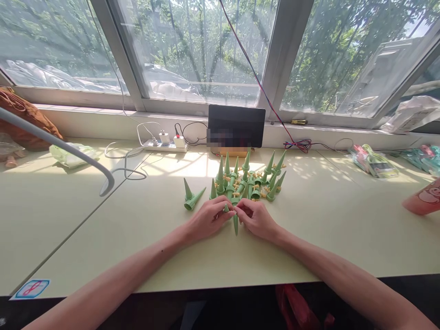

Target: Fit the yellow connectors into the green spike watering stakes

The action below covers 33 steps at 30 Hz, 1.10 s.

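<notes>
A slim, pointed green plastic spike (235, 226) aims lengthwise at the table's (220, 270) near edge, just beside the right hand (256, 217): fingers bent, hold unclear. The left hand (211, 215) curls closed on a small green plastic cone (226, 208). Beyond, toward the far edge: collared green spikes (251, 185), yellow fittings (237, 183).

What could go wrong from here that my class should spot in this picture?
1. The left hand and right hand are close to upright green spikes, so a bump might tip some over.
2. The spike between the hands has its narrow tip toward the person; it could perhaps poke a finger.
3. Small yellow pieces sit among the spikes and might get knocked away or lost.
</notes>
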Available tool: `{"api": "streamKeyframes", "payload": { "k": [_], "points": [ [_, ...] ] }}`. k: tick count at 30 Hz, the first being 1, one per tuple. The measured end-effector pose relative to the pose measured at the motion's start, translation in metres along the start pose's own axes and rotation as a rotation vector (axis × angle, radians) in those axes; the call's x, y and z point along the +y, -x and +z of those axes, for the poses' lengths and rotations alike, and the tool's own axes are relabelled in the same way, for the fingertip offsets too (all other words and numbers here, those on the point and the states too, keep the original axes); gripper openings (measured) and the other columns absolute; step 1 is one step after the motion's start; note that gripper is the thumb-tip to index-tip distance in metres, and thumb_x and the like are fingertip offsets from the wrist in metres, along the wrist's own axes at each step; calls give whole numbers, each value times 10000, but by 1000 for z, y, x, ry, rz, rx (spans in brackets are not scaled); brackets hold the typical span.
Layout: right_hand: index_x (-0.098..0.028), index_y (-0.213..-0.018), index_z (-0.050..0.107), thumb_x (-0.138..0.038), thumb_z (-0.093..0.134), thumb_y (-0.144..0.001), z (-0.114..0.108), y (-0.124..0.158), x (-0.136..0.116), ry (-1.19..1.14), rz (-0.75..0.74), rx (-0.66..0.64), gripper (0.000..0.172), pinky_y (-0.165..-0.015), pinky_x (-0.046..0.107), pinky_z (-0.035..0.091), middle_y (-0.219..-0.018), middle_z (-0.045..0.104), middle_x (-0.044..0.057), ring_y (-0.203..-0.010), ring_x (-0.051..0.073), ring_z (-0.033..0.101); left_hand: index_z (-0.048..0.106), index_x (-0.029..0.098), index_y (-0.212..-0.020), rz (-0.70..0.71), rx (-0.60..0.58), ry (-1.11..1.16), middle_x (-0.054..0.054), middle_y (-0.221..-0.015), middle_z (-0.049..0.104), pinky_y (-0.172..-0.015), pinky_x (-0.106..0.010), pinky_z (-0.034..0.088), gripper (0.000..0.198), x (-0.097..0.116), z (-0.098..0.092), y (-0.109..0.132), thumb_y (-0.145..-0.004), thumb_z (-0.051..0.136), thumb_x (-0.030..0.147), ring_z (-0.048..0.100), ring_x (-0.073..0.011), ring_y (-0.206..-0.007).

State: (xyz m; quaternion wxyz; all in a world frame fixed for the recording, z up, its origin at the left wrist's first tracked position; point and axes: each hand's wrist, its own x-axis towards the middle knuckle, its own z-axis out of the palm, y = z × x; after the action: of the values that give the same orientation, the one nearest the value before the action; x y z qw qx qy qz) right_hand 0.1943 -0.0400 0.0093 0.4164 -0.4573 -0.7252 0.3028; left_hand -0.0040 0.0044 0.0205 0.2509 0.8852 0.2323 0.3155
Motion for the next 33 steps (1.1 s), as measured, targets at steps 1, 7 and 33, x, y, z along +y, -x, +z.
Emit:
{"api": "streamKeyframes", "payload": {
  "k": [1,7,33],
  "points": [
    [-188,-780,569,-370,511,-966,0,0,0,0,-5,0,266,-487,239,354,-578,552,-27,-494,110,450,657,156,-916,-1,-1,-3,-80,-947,647,-615,-244,451,210,0,0,0,-986,499,276,558,-124,-698],
    [-199,-807,546,-352,489,-973,-1,0,0,-1,-33,37,233,-496,246,373,-593,562,-24,-496,113,462,644,163,-974,-55,17,29,-75,-1006,619,-581,-241,485,166,0,-1,0,-937,585,314,546,-89,-622],
    [-217,-813,516,-356,441,-999,-2,3,-2,110,-206,230,244,-522,260,414,-665,597,14,-550,138,544,631,130,-651,-485,-139,545,17,-420,494,-388,-217,297,674,4,-2,-3,-921,400,702,413,-75,-331]
  ]
}}
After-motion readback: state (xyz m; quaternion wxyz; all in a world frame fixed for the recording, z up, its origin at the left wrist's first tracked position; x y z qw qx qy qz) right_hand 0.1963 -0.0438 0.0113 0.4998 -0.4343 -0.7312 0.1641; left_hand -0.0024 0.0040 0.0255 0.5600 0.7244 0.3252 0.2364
